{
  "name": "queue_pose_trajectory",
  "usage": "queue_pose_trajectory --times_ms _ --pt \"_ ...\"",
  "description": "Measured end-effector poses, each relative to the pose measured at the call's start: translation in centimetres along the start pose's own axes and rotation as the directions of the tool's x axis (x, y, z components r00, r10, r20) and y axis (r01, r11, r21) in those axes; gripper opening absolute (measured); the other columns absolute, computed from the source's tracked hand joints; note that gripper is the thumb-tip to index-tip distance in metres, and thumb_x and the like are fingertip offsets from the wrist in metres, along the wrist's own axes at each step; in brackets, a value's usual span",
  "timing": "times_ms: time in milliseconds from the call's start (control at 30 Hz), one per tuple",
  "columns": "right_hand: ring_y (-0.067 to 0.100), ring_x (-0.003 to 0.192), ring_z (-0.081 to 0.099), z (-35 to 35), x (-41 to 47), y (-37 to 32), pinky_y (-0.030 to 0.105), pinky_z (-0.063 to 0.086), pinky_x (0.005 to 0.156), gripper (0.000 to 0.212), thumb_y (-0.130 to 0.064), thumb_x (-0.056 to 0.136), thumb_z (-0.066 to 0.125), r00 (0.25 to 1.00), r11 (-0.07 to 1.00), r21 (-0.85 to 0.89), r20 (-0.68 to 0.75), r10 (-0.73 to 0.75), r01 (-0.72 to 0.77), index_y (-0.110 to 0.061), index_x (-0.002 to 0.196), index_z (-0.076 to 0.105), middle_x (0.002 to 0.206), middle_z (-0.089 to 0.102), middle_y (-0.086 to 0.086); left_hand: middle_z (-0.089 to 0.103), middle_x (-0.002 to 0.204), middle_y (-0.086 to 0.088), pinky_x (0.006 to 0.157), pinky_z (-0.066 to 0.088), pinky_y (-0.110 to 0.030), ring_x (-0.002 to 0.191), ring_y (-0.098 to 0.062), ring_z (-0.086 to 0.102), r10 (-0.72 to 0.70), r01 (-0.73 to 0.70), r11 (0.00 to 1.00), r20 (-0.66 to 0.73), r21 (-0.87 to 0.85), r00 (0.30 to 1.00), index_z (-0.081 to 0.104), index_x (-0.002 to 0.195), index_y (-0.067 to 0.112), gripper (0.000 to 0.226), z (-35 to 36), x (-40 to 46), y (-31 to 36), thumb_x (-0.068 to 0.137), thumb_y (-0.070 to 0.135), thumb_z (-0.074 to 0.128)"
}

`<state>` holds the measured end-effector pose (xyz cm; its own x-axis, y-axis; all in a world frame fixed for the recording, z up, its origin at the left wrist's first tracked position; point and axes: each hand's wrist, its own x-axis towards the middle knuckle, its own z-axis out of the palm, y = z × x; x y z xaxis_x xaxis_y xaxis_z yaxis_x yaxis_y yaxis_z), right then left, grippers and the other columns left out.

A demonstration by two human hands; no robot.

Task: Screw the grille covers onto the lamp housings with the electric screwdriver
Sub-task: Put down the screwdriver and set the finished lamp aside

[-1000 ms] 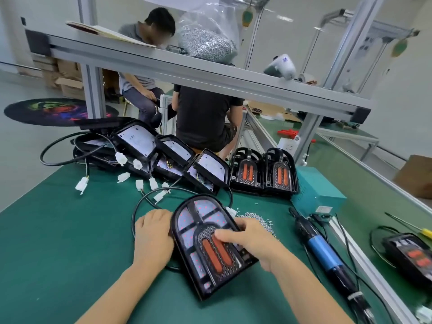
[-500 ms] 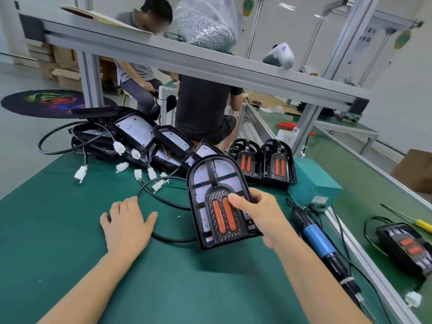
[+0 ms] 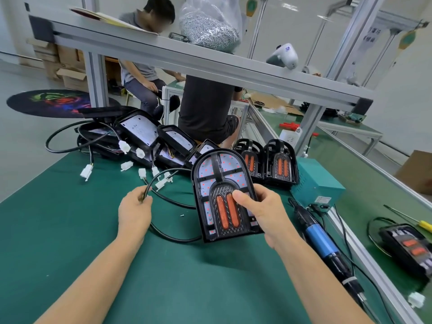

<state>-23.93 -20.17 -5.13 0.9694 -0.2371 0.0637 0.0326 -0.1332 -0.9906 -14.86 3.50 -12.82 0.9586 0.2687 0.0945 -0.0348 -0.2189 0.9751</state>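
Observation:
My right hand (image 3: 264,211) grips an arched black lamp housing (image 3: 219,181) with its grille cover and two orange reflectors, lifted and tilted up off the green mat. My left hand (image 3: 135,211) pinches the lamp's black cable (image 3: 163,197), which loops across the mat. The electric screwdriver (image 3: 320,239), blue-bodied with a black cord, lies on the mat to the right of my right hand. Two covered lamps (image 3: 278,164) stand behind, and several uncovered housings (image 3: 140,132) with white connectors lean at the back left.
A teal power box (image 3: 315,181) sits beside the screwdriver. Another lamp (image 3: 406,246) and a yellow-handled screwdriver (image 3: 420,223) lie on the right conveyor. An aluminium shelf rail (image 3: 210,64) with a bag of screws (image 3: 210,29) crosses overhead. Two persons sit beyond the bench.
My right hand has lifted the lamp off the mat and tilted it upright. My left hand let go of the lamp, moved left and took hold of its black cable.

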Motion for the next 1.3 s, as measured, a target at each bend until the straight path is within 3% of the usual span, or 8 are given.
queue_pose_trajectory --times_ms 100,267,433,500,633,833,1033,1300 --pt "0.023 0.074 0.063 0.2 0.0 -0.3 0.057 0.055 0.08 0.021 -0.028 0.078 0.081 0.999 0.999 0.01 -0.014 -0.034 0.034 -0.013 0.089 0.071 0.083 0.069 0.006 0.054 0.075 0.004 0.061 0.039 -0.023 0.063 -0.01 0.045 0.004 0.007 0.941 0.034 -0.339 0.999 0.064 0.104 0.017 0.026 0.1 -0.5 1.4 0.093 -0.001 0.05" --pt "0.02 0.079 0.061 0.6 -0.3 -1.3 0.055 0.053 0.089 0.024 -0.03 0.073 0.082 0.985 0.987 -0.024 -0.056 -0.162 0.161 -0.017 0.09 0.072 0.089 0.068 0.012 0.055 0.074 0.003 0.055 0.03 -0.014 0.057 -0.006 0.038 0.124 -0.029 0.839 0.138 -0.544 0.983 0.064 0.106 0.017 0.03 0.0 -0.9 4.9 0.093 -0.004 0.047" --pt "0.025 0.122 0.056 0.3 0.2 -2.4 0.051 0.039 0.109 0.024 -0.021 0.08 0.078 0.963 0.963 -0.016 -0.014 -0.268 0.268 -0.012 0.101 0.073 0.132 0.058 0.005 0.059 0.065 0.006 0.052 0.029 -0.011 0.053 -0.005 0.036 0.214 0.004 0.729 0.233 -0.684 0.949 0.065 0.104 0.011 0.031 -0.9 -0.4 8.4 0.092 -0.008 0.043" --pt "0.023 0.126 0.054 0.1 0.3 -2.7 0.048 0.039 0.11 0.026 -0.024 0.081 0.075 0.964 0.965 0.012 0.037 -0.263 0.263 -0.018 0.106 0.072 0.133 0.06 0.004 0.059 0.065 0.004 0.05 0.028 -0.012 0.051 -0.006 0.035 0.239 0.025 0.708 0.272 -0.706 0.932 0.067 0.1 0.011 0.034 -1.4 -0.1 9.2 0.091 -0.008 0.041" --pt "0.001 0.081 0.064 0.4 0.2 -3.4 0.019 0.053 0.078 0.017 -0.028 0.084 0.067 0.944 0.956 0.027 0.151 -0.293 0.292 -0.034 0.1 0.071 0.085 0.07 -0.017 0.056 0.065 0.003 0.05 0.018 -0.02 0.045 -0.006 0.029 0.281 0.099 0.665 0.372 -0.74 0.885 0.075 0.09 0.014 0.036 -2.5 0.3 10.2 0.082 -0.002 0.044" --pt "0.015 0.082 0.062 1.2 0.5 -3.4 0.047 0.052 0.086 0.019 -0.039 0.077 0.073 0.948 0.945 0.103 0.042 -0.317 0.311 -0.028 0.093 0.071 0.084 0.068 -0.006 0.05 0.061 0.002 0.041 0.016 -0.017 0.042 -0.008 0.02 0.235 0.213 0.715 0.516 -0.666 0.824 0.069 0.091 0.014 0.029 -2.6 -0.3 9.7 0.072 0.006 0.049" --pt "0.009 0.078 0.058 0.2 1.1 -4.3 0.029 0.051 0.075 0.01 -0.039 0.079 0.07 0.95 0.95 0.093 0.064 -0.306 0.299 -0.037 0.09 0.071 0.081 0.064 -0.008 0.041 0.053 -0.002 0.039 0.011 -0.016 0.039 -0.007 0.018 0.236 0.136 0.82 0.546 -0.556 0.804 0.073 0.092 0.012 0.039 -2.0 -0.7 10.3 0.078 -0.006 0.041" --pt "0.013 0.095 0.067 0.3 1.2 -5.4 0.053 0.045 0.103 0.028 -0.056 0.073 0.068 0.955 0.979 0.113 0.226 -0.191 0.169 -0.037 0.093 0.074 0.098 0.073 -0.009 0.034 0.047 0.004 0.042 0.009 -0.022 0.047 -0.012 0.01 0.3 0.172 0.83 0.685 -0.53 0.664 0.072 0.069 0.015 0.038 -2.7 1.0 14.0 0.071 0.004 0.036"
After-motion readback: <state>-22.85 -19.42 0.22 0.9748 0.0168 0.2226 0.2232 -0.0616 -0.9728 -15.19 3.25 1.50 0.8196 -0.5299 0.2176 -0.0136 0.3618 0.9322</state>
